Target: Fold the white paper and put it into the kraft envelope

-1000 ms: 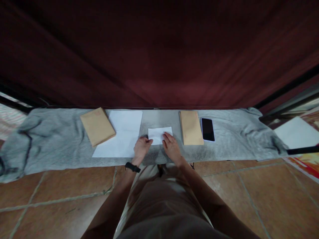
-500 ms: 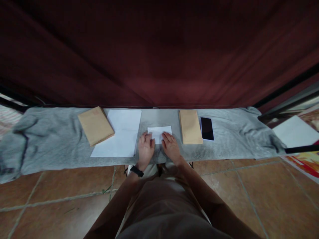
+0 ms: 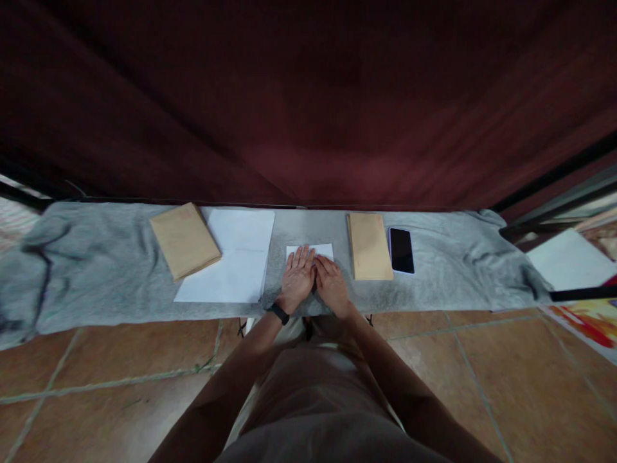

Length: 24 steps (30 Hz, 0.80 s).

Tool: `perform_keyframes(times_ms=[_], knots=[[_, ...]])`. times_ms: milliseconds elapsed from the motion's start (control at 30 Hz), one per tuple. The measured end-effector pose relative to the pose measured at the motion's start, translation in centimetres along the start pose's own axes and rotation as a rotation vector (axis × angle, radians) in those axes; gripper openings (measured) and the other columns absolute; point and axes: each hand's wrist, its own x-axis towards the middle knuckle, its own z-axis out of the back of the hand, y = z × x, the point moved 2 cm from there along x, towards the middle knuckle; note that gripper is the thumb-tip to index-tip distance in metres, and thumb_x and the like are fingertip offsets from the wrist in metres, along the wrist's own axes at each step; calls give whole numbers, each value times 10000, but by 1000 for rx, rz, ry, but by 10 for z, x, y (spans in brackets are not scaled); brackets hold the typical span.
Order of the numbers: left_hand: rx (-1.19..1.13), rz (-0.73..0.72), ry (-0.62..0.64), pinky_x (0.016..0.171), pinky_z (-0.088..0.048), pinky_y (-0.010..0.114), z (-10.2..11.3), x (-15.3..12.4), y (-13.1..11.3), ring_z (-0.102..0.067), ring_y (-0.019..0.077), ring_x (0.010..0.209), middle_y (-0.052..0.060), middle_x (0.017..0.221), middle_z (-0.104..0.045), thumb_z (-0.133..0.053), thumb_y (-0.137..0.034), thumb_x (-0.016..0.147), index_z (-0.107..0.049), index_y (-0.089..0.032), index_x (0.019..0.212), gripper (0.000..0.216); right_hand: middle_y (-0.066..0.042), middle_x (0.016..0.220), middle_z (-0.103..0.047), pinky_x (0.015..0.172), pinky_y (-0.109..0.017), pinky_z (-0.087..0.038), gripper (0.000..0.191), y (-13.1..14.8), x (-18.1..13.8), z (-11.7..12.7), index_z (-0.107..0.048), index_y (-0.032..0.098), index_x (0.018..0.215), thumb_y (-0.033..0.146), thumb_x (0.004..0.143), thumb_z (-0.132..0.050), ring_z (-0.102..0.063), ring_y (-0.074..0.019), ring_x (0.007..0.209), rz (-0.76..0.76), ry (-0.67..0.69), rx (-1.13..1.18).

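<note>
A folded white sheet of paper [image 3: 324,249] lies in front of me on the grey cloth, its lower part covered by my hands. My left hand [image 3: 297,275] rests flat across it with the fingers stretched forward. Right beside it, my right hand [image 3: 330,280] lies on the paper's right half, palm down and fingers extended. The two hands nearly touch at the fingers and thumbs. To the left is a stack of larger white sheets [image 3: 236,273], partly under brown envelopes [image 3: 186,241]. More brown envelopes [image 3: 370,247] lie to the right of my hands.
A phone [image 3: 402,251] with a dark screen lies right of the envelopes. Grey cloth [image 3: 448,257] covers the narrow table, with a dark red curtain [image 3: 308,116] behind it. A white sheet-like object [image 3: 571,260] stands beyond the table's right end.
My left hand has moved right, from the paper's left edge to its middle, and its fingers have flattened out. The right hand stays nearly in place.
</note>
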Motion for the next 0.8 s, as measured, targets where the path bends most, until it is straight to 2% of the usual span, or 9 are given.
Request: perform_keyframes(times_ms=[133, 300, 400, 567, 667, 800], knots=[[-8, 69, -64, 1292, -183, 526, -1, -2, 9, -192, 264, 1593, 126, 1693, -292, -373, -319, 1036, -328, -168, 1614, 599, -133, 1532, -549, 1220, -433, -385, 473, -2, -3, -1, -550, 131, 1469, 137, 1014, -422, -451, -224, 1457, -3, 6, 2], [-11, 123, -115, 1297, -181, 492, 1, -10, 19, -211, 270, 1588, 167, 1685, -293, -354, -347, 1046, -335, -91, 1600, 610, -120, 1515, -569, 1222, -427, -393, 464, -4, -1, -1, -569, 144, 1453, 142, 1013, -421, -483, -212, 1435, -37, -18, 57], [5, 117, -104, 1301, -170, 487, 1, -12, 20, -197, 275, 1591, 176, 1688, -281, -338, -322, 1045, -334, -65, 1596, 608, -109, 1509, -579, 1230, -415, -391, 450, 4, 14, -5, -571, 160, 1455, 193, 1044, -389, -491, -197, 1436, -73, -33, 113], [59, 104, -25, 1301, -177, 497, -2, -11, 23, -158, 277, 1599, 192, 1686, -279, -356, -163, 981, -315, -31, 1599, 633, -117, 1528, -561, 1264, -337, -346, 473, 29, 51, -21, -552, 109, 1473, 240, 1077, -328, -455, -165, 1465, 16, -10, 170], [81, 103, 9, 1302, -177, 501, -4, -10, 25, -168, 290, 1596, 213, 1672, -302, -400, -168, 964, -325, -13, 1591, 650, -129, 1518, -570, 1272, -384, -331, 461, 36, 63, -28, -571, 102, 1458, 259, 1083, -352, -466, -197, 1459, 59, 11, 127], [110, 89, 13, 1302, -172, 506, -5, -10, 24, -174, 299, 1594, 208, 1673, -305, -393, -176, 970, -315, -14, 1597, 651, -112, 1534, -559, 1270, -439, -305, 453, 32, 65, -32, -595, 136, 1440, 278, 1097, -335, -473, -221, 1453, 81, 24, 58]])
